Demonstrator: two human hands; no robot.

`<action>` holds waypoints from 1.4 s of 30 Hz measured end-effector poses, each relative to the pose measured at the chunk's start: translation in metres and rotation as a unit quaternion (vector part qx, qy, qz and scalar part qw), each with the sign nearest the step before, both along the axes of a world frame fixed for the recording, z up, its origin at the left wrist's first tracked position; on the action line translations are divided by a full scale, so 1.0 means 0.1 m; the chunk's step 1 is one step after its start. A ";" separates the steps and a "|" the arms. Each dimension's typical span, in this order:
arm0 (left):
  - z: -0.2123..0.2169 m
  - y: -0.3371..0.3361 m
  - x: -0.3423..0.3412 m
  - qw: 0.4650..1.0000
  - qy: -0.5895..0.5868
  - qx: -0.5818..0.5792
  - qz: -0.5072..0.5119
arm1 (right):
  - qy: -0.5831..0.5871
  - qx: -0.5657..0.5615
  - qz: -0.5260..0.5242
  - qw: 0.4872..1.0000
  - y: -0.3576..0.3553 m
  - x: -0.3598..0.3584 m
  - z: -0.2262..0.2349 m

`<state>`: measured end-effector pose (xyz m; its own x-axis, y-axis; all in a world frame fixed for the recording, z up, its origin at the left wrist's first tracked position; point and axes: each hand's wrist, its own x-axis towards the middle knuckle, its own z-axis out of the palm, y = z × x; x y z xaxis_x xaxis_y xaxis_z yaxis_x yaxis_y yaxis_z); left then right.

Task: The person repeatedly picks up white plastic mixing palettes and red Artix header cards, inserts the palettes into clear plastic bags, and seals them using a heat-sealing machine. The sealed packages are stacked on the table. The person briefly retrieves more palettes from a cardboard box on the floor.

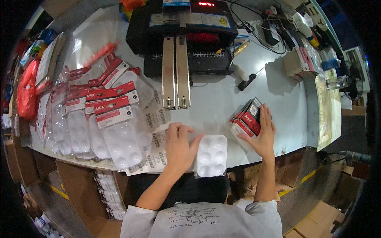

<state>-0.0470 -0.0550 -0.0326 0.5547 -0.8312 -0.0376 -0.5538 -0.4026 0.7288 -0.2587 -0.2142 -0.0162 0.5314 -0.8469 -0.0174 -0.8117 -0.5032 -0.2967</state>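
Note:
A white plastic paint palette [212, 156] with round wells lies at the table's front edge, in or on clear plastic film. My left hand [179, 146] is just left of it, fingers loosely bent and thumb spread toward the palette's upper left corner. Whether the thumb touches it, I cannot tell. To the right, my right hand [264, 137] reaches around a small stack of red, black and white header cards [250, 118]. Its fingers stretch along the stack's right side, and the thumb points to its lower edge. Clear plastic shows beneath the cards.
Bagged palettes with red header cards [113, 111] pile up at left, beside barcode label sheets [156, 144]. A black machine [182, 29] with two metal rails [176, 73] stands at the back. A screwdriver [251, 80], cables and a card stack [299, 61] lie at right.

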 end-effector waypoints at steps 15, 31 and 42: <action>0.38 0.31 0.06 0.832 0.540 -0.126 0.019 | -0.279 0.152 -0.016 0.948 0.37 0.51 0.64; 0.49 0.47 0.15 0.943 0.324 -0.078 0.025 | -0.176 0.359 0.182 0.898 0.39 1.15 0.68; 0.22 0.49 0.30 0.909 0.339 -0.167 0.178 | -0.240 0.596 -0.010 0.766 0.44 0.92 0.29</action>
<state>-0.0168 -0.0063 -0.0103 0.7348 -0.6308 -0.2491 0.1898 -0.1614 0.9685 -0.1666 -0.1700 0.0127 0.7062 -0.3891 -0.5916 -0.4694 0.3683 -0.8025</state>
